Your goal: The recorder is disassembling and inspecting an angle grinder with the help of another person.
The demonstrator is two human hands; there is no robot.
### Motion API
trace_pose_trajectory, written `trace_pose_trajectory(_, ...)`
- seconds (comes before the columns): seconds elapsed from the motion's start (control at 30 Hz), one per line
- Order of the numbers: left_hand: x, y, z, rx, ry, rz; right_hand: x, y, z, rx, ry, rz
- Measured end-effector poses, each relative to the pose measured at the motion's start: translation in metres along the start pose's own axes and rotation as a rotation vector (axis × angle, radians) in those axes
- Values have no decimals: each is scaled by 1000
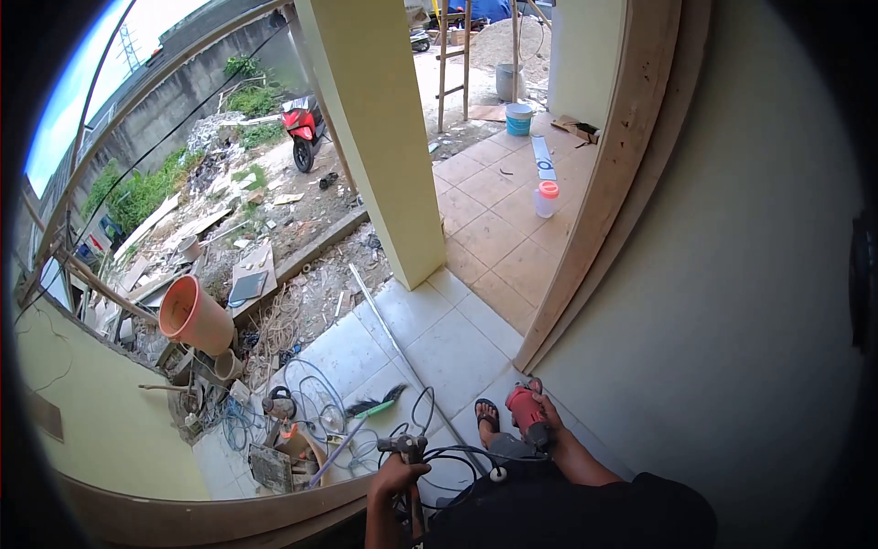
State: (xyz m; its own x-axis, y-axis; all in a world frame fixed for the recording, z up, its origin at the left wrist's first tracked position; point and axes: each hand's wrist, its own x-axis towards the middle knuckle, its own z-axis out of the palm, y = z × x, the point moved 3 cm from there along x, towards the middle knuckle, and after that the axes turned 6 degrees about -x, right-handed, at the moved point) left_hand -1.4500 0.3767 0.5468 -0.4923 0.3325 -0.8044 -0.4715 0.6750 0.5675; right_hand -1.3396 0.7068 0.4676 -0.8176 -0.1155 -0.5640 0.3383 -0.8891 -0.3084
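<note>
At the bottom centre my left hand point(399, 478) is closed around a hammer point(402, 445), its metal head above the fist. Loops of black cable point(448, 451) run beside that hand and across my body. My right hand point(551, 419) grips a red angle grinder point(527, 409) by its body, close to the foot of the wooden door frame point(585, 265). The grinder's disc end points away from me, and its details are too small to make out. Below the grinder, my sandalled foot point(487, 417) stands on the pale tiles.
Left of me lie a green-handled brush point(377, 403), tangled hoses point(315, 384), and a dusty toolbox-like container point(272, 468). A long metal bar point(393, 334) crosses the tiles. Beyond stand an orange bucket point(196, 316), a yellow pillar point(380, 137), a lidded plastic jug point(546, 199) and a red motorbike point(302, 128).
</note>
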Motion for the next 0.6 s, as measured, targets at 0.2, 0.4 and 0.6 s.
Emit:
trace_pose_trajectory(0.2,54,101,-43,-40,121,33,118,-104,48,-228,-88,104)
trace_pose_trajectory(0.4,155,206,-90,11,92,36,223,-214,75,-142,-13,-100)
trace_pose_trajectory(0.6,306,328,-127,-152,-151,63,281,-309,79,112,152,-427)
